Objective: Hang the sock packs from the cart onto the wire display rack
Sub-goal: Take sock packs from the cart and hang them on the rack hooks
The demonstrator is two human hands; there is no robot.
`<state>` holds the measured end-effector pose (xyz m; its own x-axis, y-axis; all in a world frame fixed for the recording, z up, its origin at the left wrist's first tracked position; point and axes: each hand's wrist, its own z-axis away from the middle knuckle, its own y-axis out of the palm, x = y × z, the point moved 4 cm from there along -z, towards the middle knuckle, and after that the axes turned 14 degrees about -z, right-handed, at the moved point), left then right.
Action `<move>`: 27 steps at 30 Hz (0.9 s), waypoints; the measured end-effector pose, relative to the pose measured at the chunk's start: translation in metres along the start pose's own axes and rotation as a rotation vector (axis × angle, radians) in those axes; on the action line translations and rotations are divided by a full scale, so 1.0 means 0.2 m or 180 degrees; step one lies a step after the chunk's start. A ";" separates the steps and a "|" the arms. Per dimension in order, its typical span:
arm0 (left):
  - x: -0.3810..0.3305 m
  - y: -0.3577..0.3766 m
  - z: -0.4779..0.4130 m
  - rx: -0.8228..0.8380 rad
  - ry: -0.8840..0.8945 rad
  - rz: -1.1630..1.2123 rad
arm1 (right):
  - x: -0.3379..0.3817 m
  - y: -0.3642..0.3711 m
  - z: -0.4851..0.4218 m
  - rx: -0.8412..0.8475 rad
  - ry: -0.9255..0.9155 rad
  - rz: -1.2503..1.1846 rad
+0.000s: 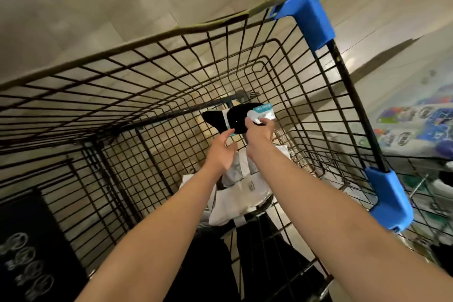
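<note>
Both forearms reach down into the cart [147, 95]. Right hand [260, 130] pinches the sock pack [235, 117] at its label end, above the other packs [242, 193]. The pack's long axis runs leftward from that grip. Left hand [221, 152], fingers [226, 134] loosely spread, waits just beneath the free end.

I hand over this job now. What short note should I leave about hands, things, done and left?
Right hand pinches the black sock pack by its label card, lifted inside the cart.
Left hand open, just below that pack.
More white packs lie on the cart floor.
Done: one pack picked up.
Left: hang it on the rack, not clearly in view, then the others.
</note>
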<state>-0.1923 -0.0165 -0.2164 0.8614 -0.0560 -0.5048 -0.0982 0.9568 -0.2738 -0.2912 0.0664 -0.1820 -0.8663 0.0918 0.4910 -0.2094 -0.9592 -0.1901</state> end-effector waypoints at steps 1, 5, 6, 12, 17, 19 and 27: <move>-0.07 -0.03 0.06 0.0018 0.0024 -0.0064 | 0.00 0.02 0.00 -0.0012 0.0020 -0.0010; -0.15 -0.14 0.18 -0.0238 0.0073 -0.0250 | -0.02 0.04 -0.03 -0.0317 -0.0212 -0.0023; -0.15 -0.16 0.19 -0.0384 0.0066 -0.0209 | -0.02 0.04 -0.03 -0.0320 -0.0307 -0.0054; -0.15 -0.30 0.25 -0.1242 0.0208 -0.0164 | 0.04 -0.02 0.20 0.0638 -0.0874 0.0500; -0.22 -0.31 0.36 -0.0287 0.0083 0.0296 | 0.03 -0.12 0.39 0.1334 -0.0624 0.0574; -0.22 -0.32 0.39 -0.0177 0.0016 0.0298 | 0.05 -0.18 0.43 0.1286 -0.0549 0.0543; -0.23 -0.20 0.46 -0.0159 0.0018 0.0035 | 0.09 -0.37 0.35 0.0281 -0.0277 0.0637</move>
<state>-0.1815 -0.0253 -0.1078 0.8573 -0.0472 -0.5127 -0.1326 0.9419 -0.3085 -0.2596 0.1198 -0.1003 -0.8434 -0.1223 0.5232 0.0064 -0.9760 -0.2178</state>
